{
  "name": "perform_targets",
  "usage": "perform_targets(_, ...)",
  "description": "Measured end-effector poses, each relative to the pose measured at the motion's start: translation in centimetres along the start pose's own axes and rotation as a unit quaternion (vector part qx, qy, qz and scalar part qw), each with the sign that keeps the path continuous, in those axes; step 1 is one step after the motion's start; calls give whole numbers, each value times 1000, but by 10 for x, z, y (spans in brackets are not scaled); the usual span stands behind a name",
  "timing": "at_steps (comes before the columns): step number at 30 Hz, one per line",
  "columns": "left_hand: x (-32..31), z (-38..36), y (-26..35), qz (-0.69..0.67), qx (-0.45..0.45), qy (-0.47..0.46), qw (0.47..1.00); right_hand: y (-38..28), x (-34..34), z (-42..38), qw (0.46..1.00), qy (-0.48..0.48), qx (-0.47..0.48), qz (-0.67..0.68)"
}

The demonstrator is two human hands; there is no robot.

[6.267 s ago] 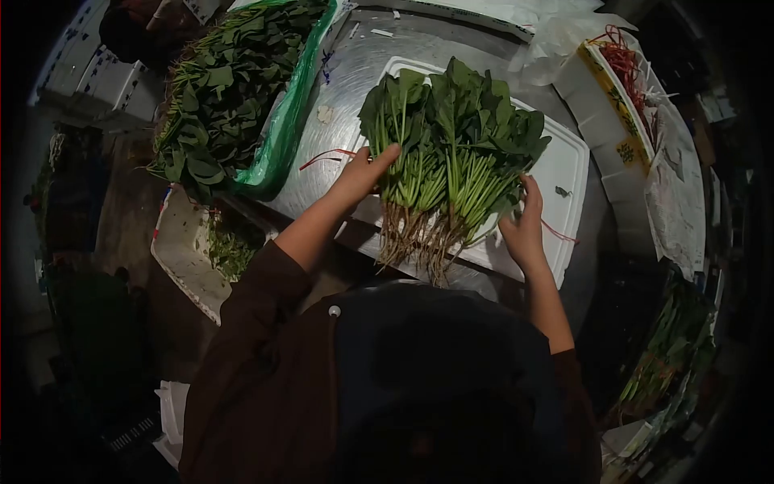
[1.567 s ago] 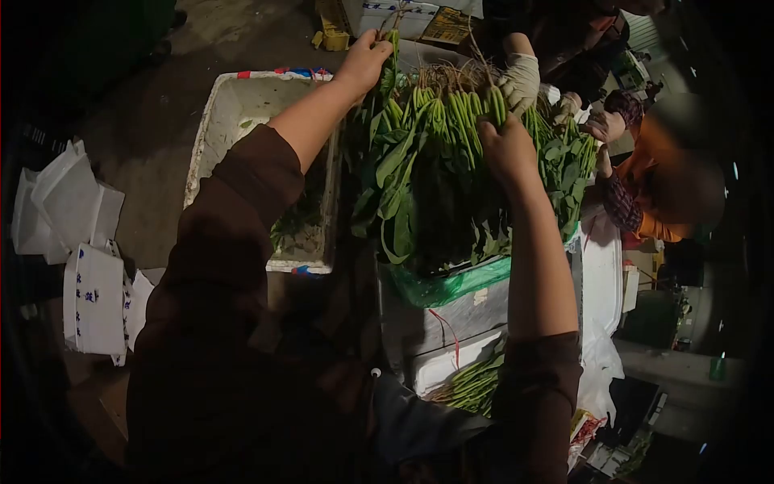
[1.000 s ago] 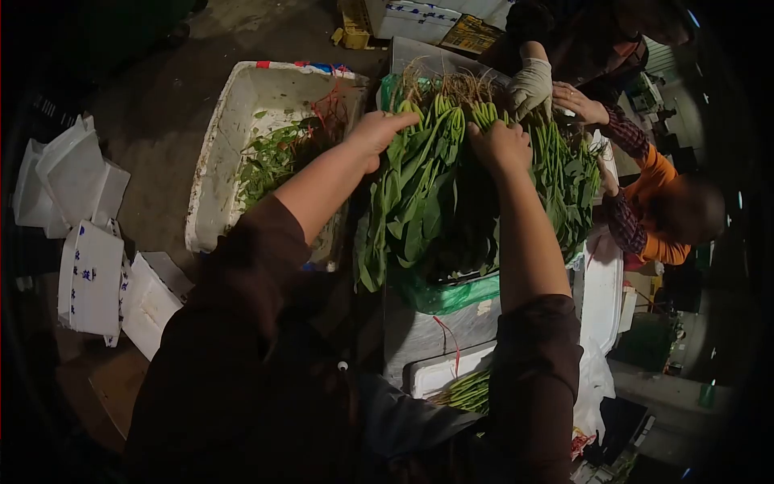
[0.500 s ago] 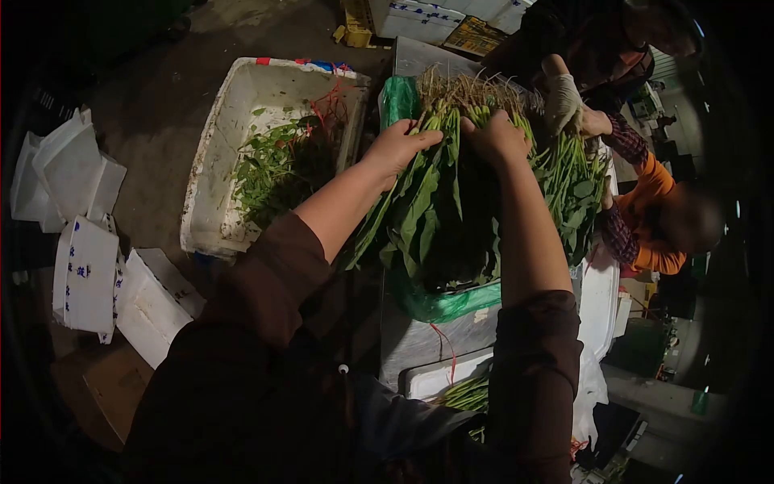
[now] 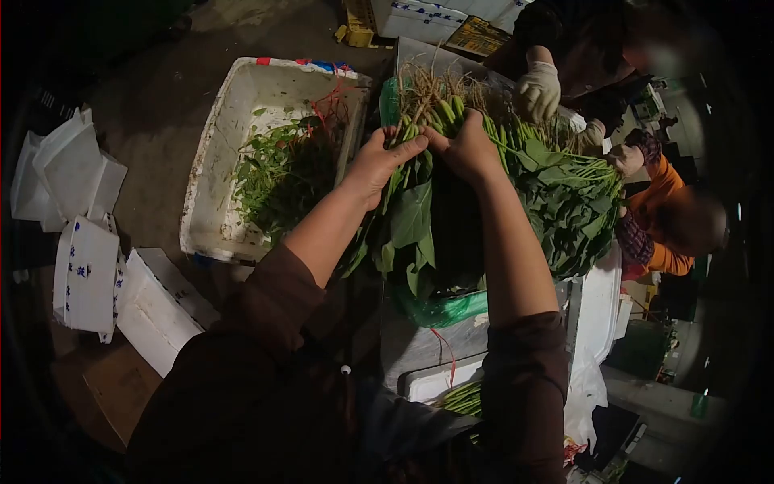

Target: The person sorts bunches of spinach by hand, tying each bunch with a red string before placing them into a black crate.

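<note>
My left hand [image 5: 377, 165] is closed around the stems of some leafy greens [image 5: 413, 214], thumb pointing right. Beside it, my right hand [image 5: 469, 148] grips more stems of the same greens, and the two thumbs nearly meet. Tangled brown roots [image 5: 431, 87] stick out beyond my fingers, while broad leaves hang toward me. Beneath them, green plastic [image 5: 443, 308] lines the near edge of the pile. To the right of my right hand lies another thick heap of greens [image 5: 564, 198].
At left stands a dirty white tub [image 5: 211, 173] with loose leaves and red ties. White foam boxes [image 5: 85, 274] lie on the floor. Another person's gloved hand [image 5: 538, 89] hovers over the roots; an orange-clad person's hand [image 5: 626, 160] touches the right heap. A metal surface [image 5: 411, 347] shows below.
My right hand has moved left, nearer my left hand, which has shifted slightly left and down. The co-worker's gloved hand has lifted off the stems. The right-hand heap has spread rightward.
</note>
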State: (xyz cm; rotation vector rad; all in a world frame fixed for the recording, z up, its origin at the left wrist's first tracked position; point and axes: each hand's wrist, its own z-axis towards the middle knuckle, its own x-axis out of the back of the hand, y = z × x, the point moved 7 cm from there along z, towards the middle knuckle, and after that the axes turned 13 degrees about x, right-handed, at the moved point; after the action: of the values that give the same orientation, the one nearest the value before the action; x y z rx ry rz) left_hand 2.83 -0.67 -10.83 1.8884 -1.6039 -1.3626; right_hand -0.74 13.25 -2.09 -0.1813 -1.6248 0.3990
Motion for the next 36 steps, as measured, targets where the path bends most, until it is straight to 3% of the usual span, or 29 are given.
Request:
perform_targets(2, 13, 1, -9, -28, 5, 25, 999, -26, 3, -9, 999, 13, 40, -5)
perform_targets(5, 32, 22, -40, -134, -1, -127, 983, -58, 1, -25, 998, 18, 58, 25)
perform_targets(10, 57, 36, -65, -217, -22, -99, 971, -59, -23, -18, 997, -27, 75, 10)
perform_targets(12, 51, 30, -60, -221, -12, -97, 970, -61, -8, -18, 973, 85, 125, -173)
perform_targets(14, 40, 28, -50, -180, 6, -161, 970, -48, -10, -4, 974, 75, 107, -186)
perform_targets(15, 35, 20, -45, -180, 5, -160, 970, -39, -16, 3, 996, -25, 76, -32)
perform_targets(16, 32, 10, -39, -199, -5, -135, 971, -39, -23, 2, 984, -123, 43, 123)
perform_targets(18, 36, 8, -38, -217, -15, -110, 970, -41, -18, 5, 982, -124, 57, 134)
perform_targets(22, 37, 18, -50, -218, -2, -122, 968, -8, -28, 29, 996, -35, 27, 82)
perform_targets(25, 37, 15, -44, -209, -20, -108, 972, -11, -32, 30, 983, -122, -21, 136)
perform_targets(27, 34, 4, -34, -203, -39, -99, 973, -29, -34, 15, 944, -310, -40, 109)
perform_targets(29, 28, -21, -17, -140, -87, -68, 984, -40, -30, 8, 969, -229, 48, 84)
perform_targets(31, 29, -26, -20, -117, -87, -95, 985, -64, -22, -18, 960, -230, 76, 143)
perform_targets(33, 29, -31, -23, -95, -90, -122, 984, -75, -3, -26, 982, -84, 159, -60)
perform_targets(35, 23, -39, -20, -53, -131, -178, 974, -74, 1, -39, 984, -120, 134, -6)
perform_targets(36, 21, -42, -28, -55, -85, -218, 971, -81, 11, -50, 983, -122, 138, -1)
